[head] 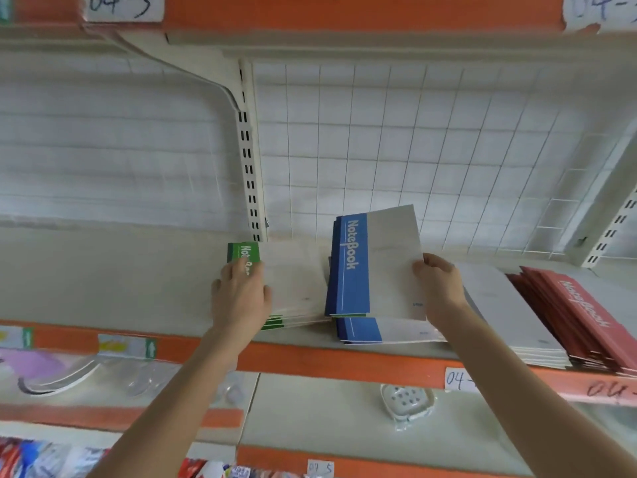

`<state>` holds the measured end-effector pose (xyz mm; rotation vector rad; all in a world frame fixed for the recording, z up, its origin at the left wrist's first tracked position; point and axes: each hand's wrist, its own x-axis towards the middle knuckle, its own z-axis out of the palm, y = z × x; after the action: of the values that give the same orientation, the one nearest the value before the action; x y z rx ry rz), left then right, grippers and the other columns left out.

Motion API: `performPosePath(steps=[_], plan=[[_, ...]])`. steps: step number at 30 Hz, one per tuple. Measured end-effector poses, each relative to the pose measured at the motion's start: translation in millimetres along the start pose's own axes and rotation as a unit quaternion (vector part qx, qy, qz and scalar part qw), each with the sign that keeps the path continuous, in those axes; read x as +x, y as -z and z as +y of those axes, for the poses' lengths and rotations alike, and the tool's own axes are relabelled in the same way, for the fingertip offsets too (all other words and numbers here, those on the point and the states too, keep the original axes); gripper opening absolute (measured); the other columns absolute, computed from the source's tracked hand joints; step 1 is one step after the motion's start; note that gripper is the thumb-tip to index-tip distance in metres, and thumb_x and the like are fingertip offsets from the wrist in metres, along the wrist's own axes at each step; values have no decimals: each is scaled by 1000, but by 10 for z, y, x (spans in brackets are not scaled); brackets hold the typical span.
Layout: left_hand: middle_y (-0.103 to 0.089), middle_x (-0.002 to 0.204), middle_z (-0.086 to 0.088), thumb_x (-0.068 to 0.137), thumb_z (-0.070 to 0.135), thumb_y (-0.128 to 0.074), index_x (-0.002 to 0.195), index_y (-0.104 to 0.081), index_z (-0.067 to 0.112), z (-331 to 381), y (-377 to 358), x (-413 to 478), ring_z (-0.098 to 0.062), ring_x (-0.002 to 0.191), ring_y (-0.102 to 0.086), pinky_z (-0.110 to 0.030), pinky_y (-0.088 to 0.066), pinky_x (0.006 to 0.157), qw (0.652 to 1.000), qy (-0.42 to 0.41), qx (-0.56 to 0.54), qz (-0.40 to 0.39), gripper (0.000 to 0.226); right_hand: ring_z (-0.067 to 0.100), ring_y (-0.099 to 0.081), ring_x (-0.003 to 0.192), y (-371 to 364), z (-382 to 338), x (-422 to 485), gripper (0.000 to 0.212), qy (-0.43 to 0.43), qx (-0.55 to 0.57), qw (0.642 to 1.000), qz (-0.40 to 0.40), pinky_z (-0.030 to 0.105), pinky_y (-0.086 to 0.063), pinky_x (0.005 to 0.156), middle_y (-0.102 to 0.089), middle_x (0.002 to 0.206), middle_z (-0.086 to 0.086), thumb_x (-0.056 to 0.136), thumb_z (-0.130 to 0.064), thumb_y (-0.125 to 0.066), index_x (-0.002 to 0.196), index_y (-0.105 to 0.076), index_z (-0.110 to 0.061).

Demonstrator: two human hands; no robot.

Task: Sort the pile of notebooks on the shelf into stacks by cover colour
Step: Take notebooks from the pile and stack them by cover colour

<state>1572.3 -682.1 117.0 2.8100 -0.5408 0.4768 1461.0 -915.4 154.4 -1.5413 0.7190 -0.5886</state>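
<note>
Head view: right hand (439,288) grips blue notebooks (365,267), left hand (239,294) lies flat on green stack (293,281)

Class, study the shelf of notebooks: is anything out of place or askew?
Yes. A green edge shows under the blue notebooks lifted by the right hand, so colours look mixed there. The red stack is fanned out, not squared.
</note>
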Motion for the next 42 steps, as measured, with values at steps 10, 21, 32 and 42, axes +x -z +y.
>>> performPosePath(steps=[10, 21, 32, 42], plan=[[-68, 89, -6, 99, 39, -39, 99, -59, 16, 855, 204, -50, -21, 80, -63, -34, -46, 65, 536, 235, -729, -355, 30, 19, -64, 59, 108, 212, -163, 23, -87, 183, 978, -56, 29, -54, 49, -67, 72, 5, 94, 0, -44, 85, -62, -10], [-64, 94, -4, 100, 34, -41, 99, -55, 17, 884, 148, -112, -19, 82, -62, -35, -49, 66, 583, 212, -719, -314, 22, 22, -51, 58, 183, 263, -30, 22, -15, -119, 991, 62, 28, -46, 54, -58, 68, 9, 87, 2, -48, 83, -65, -11], [-64, 88, 3, 99, 37, -43, 97, -53, 23, 774, 168, -121, -17, 81, -62, -31, -51, 67, 637, 201, -689, -280, 18, 28, -60, 74, 38, 279, -39, 16, -67, -177, 981, -37, 47, -54, 74, -61, 75, 12, 73, -4, -74, 73, -58, -7], [-65, 91, 0, 97, 31, -49, 111, -55, 20, 317, 344, -38, -17, 78, -61, -30, -48, 59, 661, 233, -685, -198, 19, 31, -54, 96, 205, 116, 227, 40, -5, -331, 941, 69, 40, -52, 73, -53, 97, 12, 81, -2, -61, 119, -49, -3]])
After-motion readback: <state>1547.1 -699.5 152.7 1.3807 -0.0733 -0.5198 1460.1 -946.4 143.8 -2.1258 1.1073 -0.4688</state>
